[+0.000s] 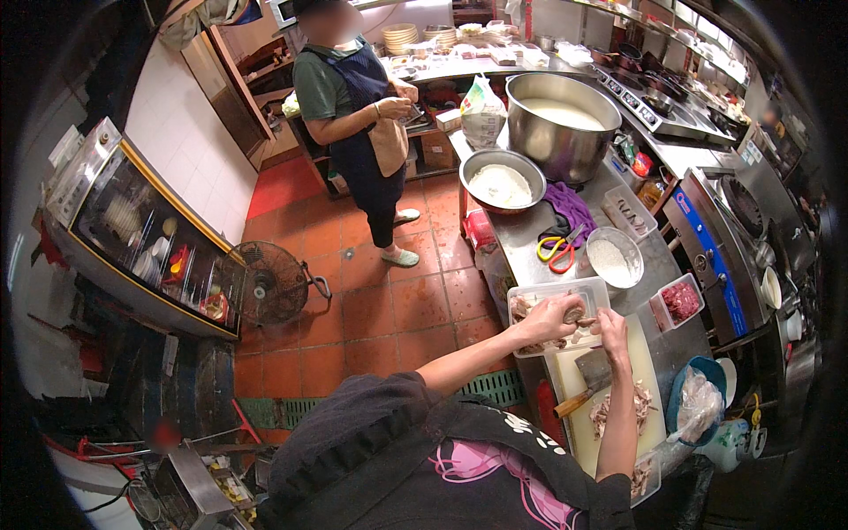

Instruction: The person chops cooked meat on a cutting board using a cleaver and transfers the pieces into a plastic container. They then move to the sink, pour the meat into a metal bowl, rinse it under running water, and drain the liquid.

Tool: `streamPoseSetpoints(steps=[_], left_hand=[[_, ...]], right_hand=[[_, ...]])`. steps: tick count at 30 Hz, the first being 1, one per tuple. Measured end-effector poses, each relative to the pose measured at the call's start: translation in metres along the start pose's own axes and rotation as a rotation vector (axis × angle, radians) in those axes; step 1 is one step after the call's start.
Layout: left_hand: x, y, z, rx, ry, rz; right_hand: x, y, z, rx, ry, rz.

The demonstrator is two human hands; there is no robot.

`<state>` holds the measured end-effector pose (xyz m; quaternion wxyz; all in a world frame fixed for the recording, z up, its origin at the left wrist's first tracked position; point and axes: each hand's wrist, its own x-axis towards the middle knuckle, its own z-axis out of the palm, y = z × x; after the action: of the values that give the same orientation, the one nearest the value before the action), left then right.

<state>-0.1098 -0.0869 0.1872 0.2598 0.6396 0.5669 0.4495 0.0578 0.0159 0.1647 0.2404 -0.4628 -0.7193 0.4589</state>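
Note:
My left hand and my right hand meet over a clear plastic container. Between them they grip a piece of meat, mostly covered by the fingers. More raw meat pieces lie inside the container. Below my hands, a pale cutting board carries a cleaver with a wooden handle. Beside its blade is a heap of cut meat, partly behind my right forearm. Another plastic container with meat stands at the board's near end.
Scissors, a purple cloth, a bowl of white grains and a tub of red minced meat share the steel table. Farther back stand a flour basin and a large pot. A person stands near a floor fan.

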Motion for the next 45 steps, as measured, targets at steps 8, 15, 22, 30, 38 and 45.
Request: streamPoseSetpoints(steps=[8,15,22,30,38,45], left_hand=[[-0.001,-0.005,0.004,0.022,0.019,0.044],[-0.001,0.0,0.004,0.027,0.018,0.028],[-0.002,-0.001,0.003,0.017,0.009,0.007],[0.0,0.001,0.005,0.006,-0.022,-0.014],[0.001,-0.012,0.015,0.036,-0.026,0.025],[0.002,-0.007,0.029,0.066,-0.043,0.076]], right_hand=[[0.003,0.011,-0.002,0.003,-0.001,0.004],[0.008,0.023,-0.001,0.032,-0.004,-0.01],[0.0,0.007,0.001,0.034,0.009,0.018],[0.0,0.013,-0.001,0.004,0.007,0.005],[-0.001,0.024,-0.001,-0.008,0.009,0.028],[-0.016,0.021,-0.014,0.058,0.08,0.078]])
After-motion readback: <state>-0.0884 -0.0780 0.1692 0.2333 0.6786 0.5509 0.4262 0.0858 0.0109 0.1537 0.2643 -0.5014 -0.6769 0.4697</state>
